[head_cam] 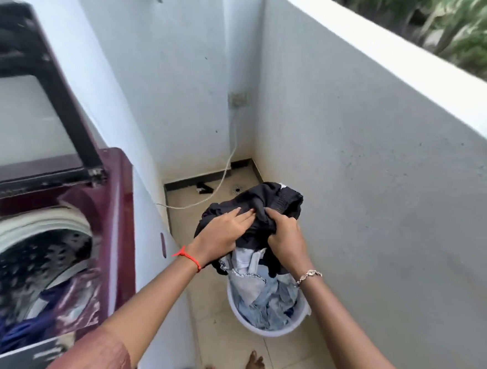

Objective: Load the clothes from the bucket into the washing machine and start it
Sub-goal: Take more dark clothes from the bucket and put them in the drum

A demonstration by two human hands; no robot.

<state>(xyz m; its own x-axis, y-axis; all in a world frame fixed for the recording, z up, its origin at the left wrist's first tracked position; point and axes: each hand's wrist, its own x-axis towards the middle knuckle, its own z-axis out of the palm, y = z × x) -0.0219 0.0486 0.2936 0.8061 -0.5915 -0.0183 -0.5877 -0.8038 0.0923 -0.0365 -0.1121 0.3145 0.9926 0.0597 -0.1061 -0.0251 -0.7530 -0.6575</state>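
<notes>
On the beige tiled floor (228, 358) of a narrow balcony with white walls (365, 175), a round white plastic bucket (275, 330) of pale blue clothes (267, 298) stood at lower centre. Just above it, the right hand (286, 239) clutched a bunched black garment (269, 202), and the left hand (225, 233) pressed flat-fingered against it. The open maroon top-loading washing machine (118, 222) filled the left of the frame.

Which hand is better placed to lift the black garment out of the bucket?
Right hand, probably: its fingers curl into the black garment, while the left hand only lies flat on it.
</notes>
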